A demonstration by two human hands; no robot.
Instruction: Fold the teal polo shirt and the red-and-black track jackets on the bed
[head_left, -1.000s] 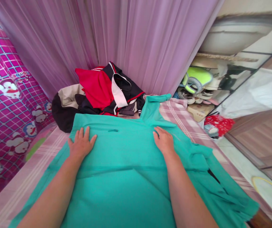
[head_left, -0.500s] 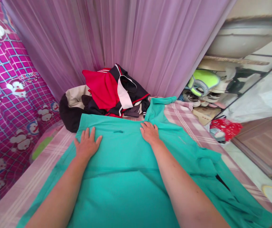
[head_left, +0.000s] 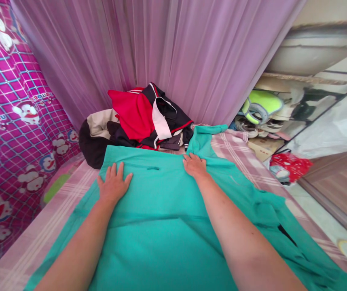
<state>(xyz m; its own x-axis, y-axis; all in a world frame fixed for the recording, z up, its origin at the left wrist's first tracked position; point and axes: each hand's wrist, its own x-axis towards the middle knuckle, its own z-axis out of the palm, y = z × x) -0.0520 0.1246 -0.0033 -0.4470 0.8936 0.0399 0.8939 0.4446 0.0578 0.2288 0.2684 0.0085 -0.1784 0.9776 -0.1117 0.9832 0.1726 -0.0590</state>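
A teal garment [head_left: 158,194], which looks like a jacket, lies spread over a pink-and-white plaid cloth [head_left: 70,194]. My left hand [head_left: 114,184] rests flat near its far left corner, fingers spread and pointing away from me. Near the far edge, right of the middle, my right hand [head_left: 195,165] presses on the fabric with its fingers stretched out. Neither hand grips anything. Between them a small dark teal loop shows on the cloth. A sleeve-like part lies bunched at the right, and another strip of the fabric reaches out beyond my right hand.
Behind the garment sits a pile of red, white and navy clothes [head_left: 137,117] beside a black-and-beige item [head_left: 93,137]. Purple curtains [head_left: 161,48] hang at the back. Pink cartoon-print fabric [head_left: 24,133] hangs at the left. Shoes [head_left: 249,127] and a red bag [head_left: 295,165] are at the right.
The whole view has shifted slightly, so everything appears a little further right. Both hands stay flat in the same places on the teal garment.
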